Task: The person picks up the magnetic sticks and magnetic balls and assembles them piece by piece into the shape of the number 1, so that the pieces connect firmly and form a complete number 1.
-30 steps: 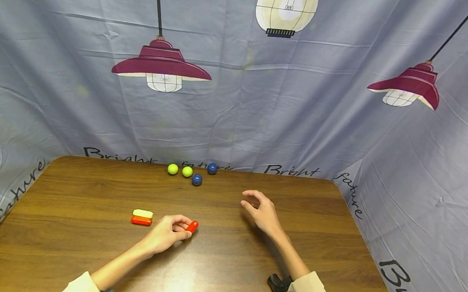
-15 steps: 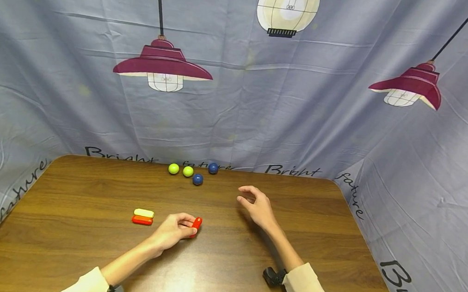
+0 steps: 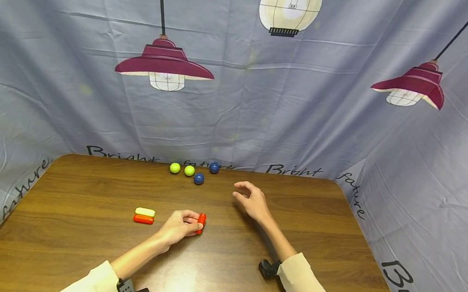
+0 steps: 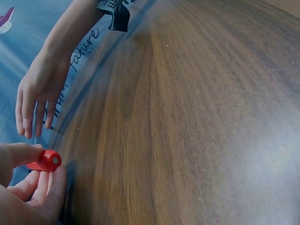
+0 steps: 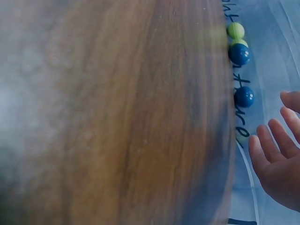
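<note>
Near the middle of the wooden table, my left hand (image 3: 177, 227) pinches a short red rod (image 3: 201, 224) between thumb and fingers. The left wrist view shows a pale round disc in the end of this red rod (image 4: 48, 161). To its right and farther back, my right hand (image 3: 252, 203) hovers with loosely curved fingers and nothing in it. Left of my left hand, a yellow rod (image 3: 145, 212) and a second red rod (image 3: 143, 219) lie side by side.
Along the table's back edge are two yellow-green balls (image 3: 175, 168) and two blue balls (image 3: 199, 178). Behind the table (image 3: 88, 184) hangs a grey-blue curtain (image 3: 236, 118) printed with lamps and lettering; it also runs down the sides.
My left hand has moved right and slightly back with the red rod, which now stands more upright in the picture. The right hand has drifted left and back. The other rods and balls stay put.
</note>
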Available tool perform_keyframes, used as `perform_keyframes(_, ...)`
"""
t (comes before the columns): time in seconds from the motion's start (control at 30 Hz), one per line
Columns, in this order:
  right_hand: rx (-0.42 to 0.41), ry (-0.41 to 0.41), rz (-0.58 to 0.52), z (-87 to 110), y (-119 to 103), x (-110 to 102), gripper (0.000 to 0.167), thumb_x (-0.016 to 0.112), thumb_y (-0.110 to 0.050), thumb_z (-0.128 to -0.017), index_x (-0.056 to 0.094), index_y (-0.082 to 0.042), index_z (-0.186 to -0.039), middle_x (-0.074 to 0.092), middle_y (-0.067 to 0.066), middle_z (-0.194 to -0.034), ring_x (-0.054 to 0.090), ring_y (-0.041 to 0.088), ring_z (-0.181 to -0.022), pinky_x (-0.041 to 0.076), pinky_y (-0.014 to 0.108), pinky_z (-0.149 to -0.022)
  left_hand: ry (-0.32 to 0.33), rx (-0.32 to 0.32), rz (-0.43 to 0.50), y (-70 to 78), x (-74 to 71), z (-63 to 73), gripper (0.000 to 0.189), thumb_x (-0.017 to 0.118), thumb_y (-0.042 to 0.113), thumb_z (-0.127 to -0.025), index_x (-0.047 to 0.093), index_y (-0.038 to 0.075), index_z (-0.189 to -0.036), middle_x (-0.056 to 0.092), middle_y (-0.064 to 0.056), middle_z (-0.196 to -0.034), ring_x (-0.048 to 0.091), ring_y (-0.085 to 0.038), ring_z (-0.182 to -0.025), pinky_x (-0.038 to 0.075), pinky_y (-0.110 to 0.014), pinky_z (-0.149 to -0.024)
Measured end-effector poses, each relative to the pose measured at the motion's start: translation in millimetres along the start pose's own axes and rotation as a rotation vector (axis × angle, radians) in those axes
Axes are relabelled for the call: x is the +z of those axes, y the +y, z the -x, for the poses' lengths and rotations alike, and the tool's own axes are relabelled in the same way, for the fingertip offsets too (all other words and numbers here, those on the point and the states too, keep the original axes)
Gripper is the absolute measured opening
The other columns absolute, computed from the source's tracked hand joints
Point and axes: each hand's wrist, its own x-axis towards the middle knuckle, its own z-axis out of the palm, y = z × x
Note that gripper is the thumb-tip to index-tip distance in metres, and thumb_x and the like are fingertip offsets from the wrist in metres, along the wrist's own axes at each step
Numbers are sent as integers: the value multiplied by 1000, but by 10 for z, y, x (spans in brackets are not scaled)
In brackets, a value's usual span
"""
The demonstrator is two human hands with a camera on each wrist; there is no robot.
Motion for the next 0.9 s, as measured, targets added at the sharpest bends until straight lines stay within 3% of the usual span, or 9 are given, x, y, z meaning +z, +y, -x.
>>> perform_keyframes(0.47,15,-4,10,-154,82,124,29,73,-8,-91,67,-1,-119,68,13,-119,65,29,-110,54,36,-92,-1,3,-25,19,90,-62,27,68,-4,-89,59,-14,-113,64,-14,-95,64,-18,-82,59,-34,-78)
perform_keyframes(0.9,34,-4,4,-337,64,257,29,72,-9,-92,67,0,-120,68,15,-120,64,29,-112,52,41,-95,50,-12,-34,26,134,-81,28,67,-6,-89,58,-15,-114,63,-17,-96,63,-20,-83,59,-41,-79)
